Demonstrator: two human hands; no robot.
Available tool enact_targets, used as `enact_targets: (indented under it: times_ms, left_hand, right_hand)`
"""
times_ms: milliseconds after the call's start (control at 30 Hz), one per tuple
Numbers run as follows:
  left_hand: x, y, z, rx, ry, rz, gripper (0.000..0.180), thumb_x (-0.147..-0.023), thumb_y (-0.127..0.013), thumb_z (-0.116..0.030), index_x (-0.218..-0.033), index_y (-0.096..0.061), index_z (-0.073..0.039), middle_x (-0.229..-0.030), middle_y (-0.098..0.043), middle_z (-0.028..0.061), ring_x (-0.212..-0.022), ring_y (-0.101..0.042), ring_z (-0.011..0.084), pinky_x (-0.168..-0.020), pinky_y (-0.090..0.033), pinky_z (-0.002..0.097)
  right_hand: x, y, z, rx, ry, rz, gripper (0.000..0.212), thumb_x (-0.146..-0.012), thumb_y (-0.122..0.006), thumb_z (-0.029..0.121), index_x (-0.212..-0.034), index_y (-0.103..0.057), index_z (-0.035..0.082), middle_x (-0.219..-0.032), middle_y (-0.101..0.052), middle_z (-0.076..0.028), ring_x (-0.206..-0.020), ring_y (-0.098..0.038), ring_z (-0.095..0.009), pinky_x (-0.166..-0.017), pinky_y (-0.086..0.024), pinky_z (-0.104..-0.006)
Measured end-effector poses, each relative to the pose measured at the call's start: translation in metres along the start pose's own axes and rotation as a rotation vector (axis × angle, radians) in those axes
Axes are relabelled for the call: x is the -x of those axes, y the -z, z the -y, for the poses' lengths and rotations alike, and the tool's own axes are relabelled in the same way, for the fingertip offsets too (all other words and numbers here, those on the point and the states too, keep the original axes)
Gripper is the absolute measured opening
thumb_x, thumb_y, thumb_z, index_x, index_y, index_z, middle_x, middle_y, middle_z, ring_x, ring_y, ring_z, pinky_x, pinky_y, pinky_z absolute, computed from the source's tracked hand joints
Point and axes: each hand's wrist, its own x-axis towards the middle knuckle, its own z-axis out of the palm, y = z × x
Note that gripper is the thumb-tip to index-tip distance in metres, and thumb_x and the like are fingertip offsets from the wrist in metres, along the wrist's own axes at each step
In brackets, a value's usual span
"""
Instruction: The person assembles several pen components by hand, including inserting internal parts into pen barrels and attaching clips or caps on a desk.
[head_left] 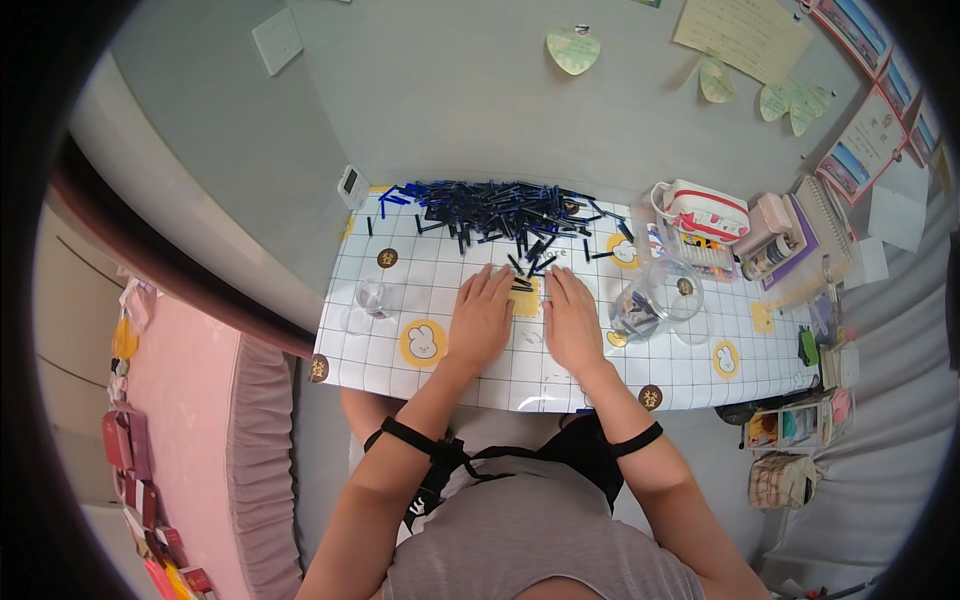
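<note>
Sticks (500, 212), thin, dark blue to black, lie in a wide heap along the back of the table (480, 375), ahead of your hands; they overlap too thickly to count. Several have strayed toward you at the front of the heap, and two lie nearly side by side between your fingertips. One lies apart at the heap's left.

Your left hand (483, 317) and right hand (572, 320) are palm down at the table's middle, fingers stretched forward, a gap between them. You have nothing visibly gripped in either; whether anything is under the palms, you cannot tell from this view.

Two clear vessels flank you. At your right is one large jar (640, 308) with a bunch of dark sticks inside, too jumbled to count. At your left is one small clear cup (373, 297); its contents are hard to make out.

Farther right, near the back, you have one white and red pencil case (706, 212) beside one clear box (708, 262) of small colourful items. One pink case (768, 220) stands next to them. One small white clock (351, 187) is at the back left corner.
</note>
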Motion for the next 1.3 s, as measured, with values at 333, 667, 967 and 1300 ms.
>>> enact_targets:
  times_ms: [333,667,967,1300]
  left_hand:
    - [0.005,0.005,0.000,0.257,-0.041,-0.100,0.031,-0.093,-0.076,-0.005,-0.124,-0.073,-0.006,-0.128,-0.071,0.0121,-0.128,-0.064,0.0361,-0.111,-0.048,0.0488]
    - [0.005,0.013,-0.008,0.327,-0.086,-0.062,0.025,-0.090,-0.080,-0.005,-0.114,-0.078,-0.007,-0.120,-0.071,0.0119,-0.115,-0.067,0.0364,-0.100,-0.053,0.0481]
    - [0.004,0.010,-0.007,0.273,-0.112,-0.175,0.017,-0.089,-0.077,-0.001,-0.105,-0.075,-0.003,-0.112,-0.071,0.0113,-0.110,-0.067,0.0351,-0.097,-0.053,0.0457]
    - [0.003,0.014,-0.005,0.319,-0.079,-0.106,0.018,-0.087,-0.075,0.004,-0.102,-0.075,-0.005,-0.107,-0.072,0.0098,-0.105,-0.067,0.0346,-0.094,-0.053,0.0464]
  right_hand:
    - [0.005,0.005,0.001,-0.177,0.028,-0.113,0.027,-0.094,-0.075,0.005,-0.122,-0.074,0.001,-0.131,-0.069,-0.013,-0.122,-0.062,-0.036,-0.104,-0.053,-0.0465]
    - [0.006,0.008,0.001,-0.236,0.045,-0.100,0.016,-0.090,-0.084,0.011,-0.104,-0.078,0.004,-0.127,-0.069,-0.008,-0.118,-0.062,-0.033,-0.097,-0.055,-0.0442]
    - [0.005,0.009,0.001,-0.343,-0.002,-0.143,0.015,-0.093,-0.079,0.003,-0.105,-0.069,0.003,-0.119,-0.068,-0.011,-0.113,-0.062,-0.035,-0.093,-0.054,-0.0440]
    - [0.008,0.007,-0.005,-0.540,-0.065,-0.222,0.017,-0.094,-0.074,-0.004,-0.110,-0.071,0.003,-0.112,-0.064,-0.014,-0.100,-0.063,-0.035,-0.085,-0.054,-0.0400]
